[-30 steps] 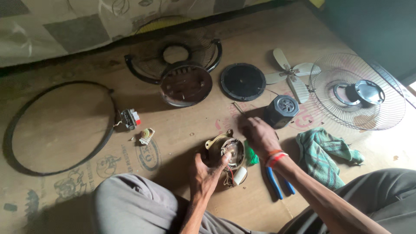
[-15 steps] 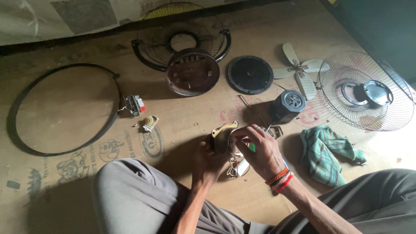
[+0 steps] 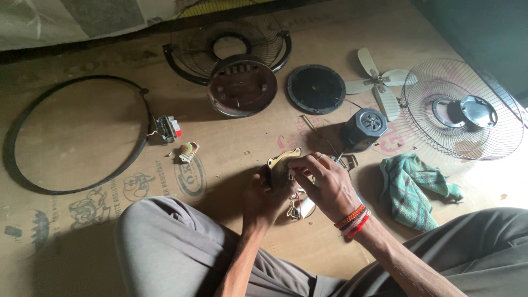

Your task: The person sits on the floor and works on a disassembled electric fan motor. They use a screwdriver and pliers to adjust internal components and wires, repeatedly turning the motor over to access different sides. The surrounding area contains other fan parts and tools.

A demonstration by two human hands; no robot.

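- My knees, in grey trousers [image 3: 165, 242], frame the bottom of the view; I sit on a printed plywood floor [image 3: 99, 137] with fan parts laid out around me.
- My left hand [image 3: 263, 197] is closed around the lower side of the fan motor [image 3: 281, 165], a small metal-framed part with a pale bracket, held up just above the floor between my knees.
- My right hand [image 3: 325, 184], red and orange thread bands at the wrist, curls over the top of the motor, fingertips pinched on its front edge. Loose wires [image 3: 297, 204] hang under it; what they end in I cannot quite make out in the shadow.
- I judge I am in the middle of stripping or checking the motor itself. The next move calls for a steady left grip while the right fingers work the small part free without tugging the wires.
- Just to my right lies a crumpled green cloth [image 3: 410, 190].
- Beyond the hands stands a dark motor housing [image 3: 363, 128]; to the left lie a small switch block [image 3: 168, 127] and a small pale coil-like piece [image 3: 188, 151].
- Further out: a big black rim ring [image 3: 22, 126], a brown round base [image 3: 242, 91], a black disc cover [image 3: 316, 88], the pale fan blade [image 3: 379, 82] and the front wire grille [image 3: 462, 110].
- Farthest, the rear grille [image 3: 225, 33] sits behind the base.
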